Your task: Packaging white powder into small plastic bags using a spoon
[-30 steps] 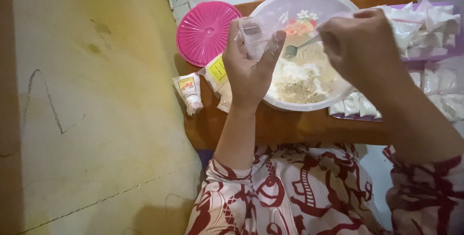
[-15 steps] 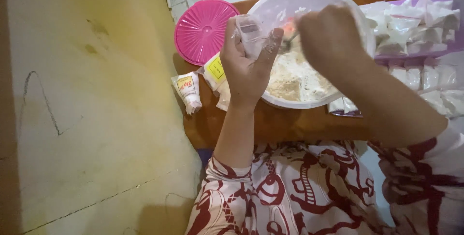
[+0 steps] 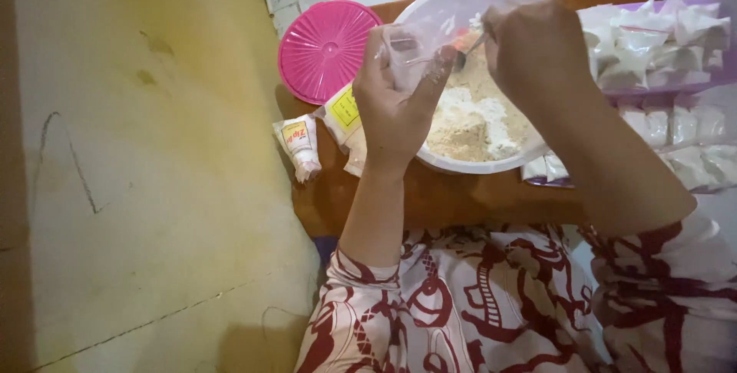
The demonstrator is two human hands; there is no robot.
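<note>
My left hand [image 3: 395, 104] holds a small clear plastic bag [image 3: 411, 54] upright over the rim of a large white bowl [image 3: 468, 164]. The bowl holds pale, crumbly powder [image 3: 472, 120]. My right hand [image 3: 537, 51] grips a metal spoon [image 3: 464, 54] whose tip is at the mouth of the bag. The bowl rests on a brown wooden board [image 3: 445, 196] in front of my lap.
A round pink lid [image 3: 326, 51] lies left of the bowl. Two small printed sachets [image 3: 299, 146] sit at the board's left edge. Many filled little white bags [image 3: 668, 43] are piled in a purple tray to the right. Yellowish floor covering [image 3: 153, 173] spreads to the left.
My right hand moved left from the bowl's right side, carrying the spoon from the powder up to the bag's mouth. The left hand kept the bag almost still.
</note>
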